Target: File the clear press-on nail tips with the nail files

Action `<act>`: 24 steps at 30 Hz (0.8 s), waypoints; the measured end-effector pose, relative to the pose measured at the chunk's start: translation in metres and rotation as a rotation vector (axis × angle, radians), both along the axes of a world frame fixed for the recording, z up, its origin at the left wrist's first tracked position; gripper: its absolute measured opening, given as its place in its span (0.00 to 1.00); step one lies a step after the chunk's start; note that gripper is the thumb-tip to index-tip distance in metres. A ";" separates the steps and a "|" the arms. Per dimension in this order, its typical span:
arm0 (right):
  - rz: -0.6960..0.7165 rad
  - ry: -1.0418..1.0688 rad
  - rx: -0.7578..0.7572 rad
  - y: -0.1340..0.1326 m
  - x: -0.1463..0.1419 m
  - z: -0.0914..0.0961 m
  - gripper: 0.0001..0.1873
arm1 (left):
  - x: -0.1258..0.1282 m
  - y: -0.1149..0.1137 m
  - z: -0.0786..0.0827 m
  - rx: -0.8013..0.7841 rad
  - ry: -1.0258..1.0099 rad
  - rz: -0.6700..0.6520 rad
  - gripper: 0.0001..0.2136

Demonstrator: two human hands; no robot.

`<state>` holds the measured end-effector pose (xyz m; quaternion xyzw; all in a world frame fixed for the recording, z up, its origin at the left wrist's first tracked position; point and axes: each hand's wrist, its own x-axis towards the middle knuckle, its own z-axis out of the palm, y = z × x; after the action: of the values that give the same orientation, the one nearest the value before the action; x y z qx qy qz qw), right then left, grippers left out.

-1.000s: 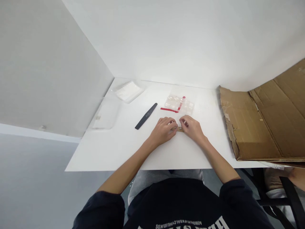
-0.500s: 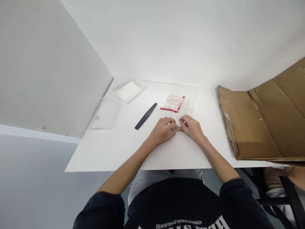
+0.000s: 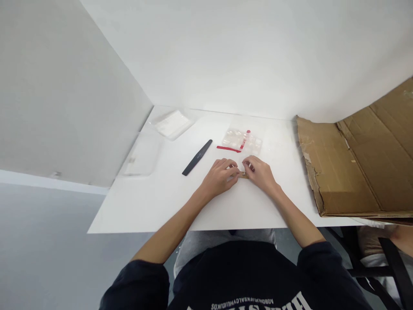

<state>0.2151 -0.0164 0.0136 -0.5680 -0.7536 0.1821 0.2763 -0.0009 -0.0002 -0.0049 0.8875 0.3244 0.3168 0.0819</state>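
A small tan strip (image 3: 244, 175) with a shiny spot on it lies between my two hands, low over the white table. My left hand (image 3: 222, 174) is closed, its thumb and fingers pinched at the strip's left end. From the other side, my right hand (image 3: 260, 173) has its fingertips pressed together over the strip's right part. The fingers cover most of the strip, so its kind cannot be made out. Just beyond my hands sits a clear plastic blister tray (image 3: 232, 138) with red strips (image 3: 228, 149) on and beside it.
Left of my hands a black nail file (image 3: 197, 157) lies aslant. Farther left are a clear plastic bag (image 3: 142, 155) and a clear packet with white contents (image 3: 174, 124). A torn cardboard box (image 3: 342, 172) takes up the right side. Another person's arm (image 3: 403, 237) shows at lower right.
Both hands stay in nearly the same place, with only slight finger movement around the tan strip. The other things have not moved.
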 end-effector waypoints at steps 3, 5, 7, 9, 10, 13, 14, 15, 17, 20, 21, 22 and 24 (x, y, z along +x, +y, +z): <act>0.000 0.002 -0.001 0.000 0.000 0.001 0.08 | 0.001 0.000 0.001 -0.004 -0.010 0.004 0.05; -0.001 0.001 -0.002 0.000 0.000 0.001 0.08 | 0.001 -0.001 0.003 -0.005 -0.013 0.008 0.05; 0.000 0.000 -0.003 0.000 0.000 0.002 0.08 | 0.001 -0.001 0.004 0.013 -0.010 0.006 0.05; 0.001 -0.002 -0.002 0.000 0.000 0.002 0.08 | 0.001 0.000 0.004 0.038 -0.001 0.003 0.05; 0.001 -0.004 -0.001 0.000 0.000 0.002 0.08 | 0.001 0.000 0.004 0.049 0.004 0.001 0.06; -0.001 -0.006 0.002 0.000 0.000 0.001 0.08 | 0.001 0.000 0.004 0.059 0.005 -0.001 0.07; -0.002 -0.007 0.002 0.000 0.000 0.001 0.08 | 0.001 0.000 0.004 0.053 0.004 -0.002 0.07; -0.002 -0.007 0.002 0.000 0.000 0.001 0.08 | 0.001 0.000 0.004 0.043 0.002 -0.001 0.07; -0.001 -0.006 0.000 0.000 0.000 0.000 0.08 | 0.001 -0.001 0.005 0.015 0.001 -0.001 0.06; 0.001 -0.006 -0.002 0.000 0.000 0.000 0.08 | 0.002 -0.002 0.006 -0.007 -0.008 0.002 0.05; 0.001 -0.006 -0.002 0.000 0.000 0.000 0.08 | 0.002 -0.002 0.006 -0.008 -0.009 0.002 0.05; 0.001 -0.007 -0.002 0.000 0.000 0.000 0.08 | 0.002 -0.002 0.006 -0.006 -0.008 0.001 0.05; 0.000 -0.009 0.000 0.000 0.000 0.001 0.08 | 0.002 -0.002 0.006 -0.001 -0.006 0.000 0.05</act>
<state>0.2153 -0.0160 0.0143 -0.5687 -0.7549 0.1796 0.2730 0.0009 -0.0022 0.0014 0.8865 0.3244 0.3193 0.0833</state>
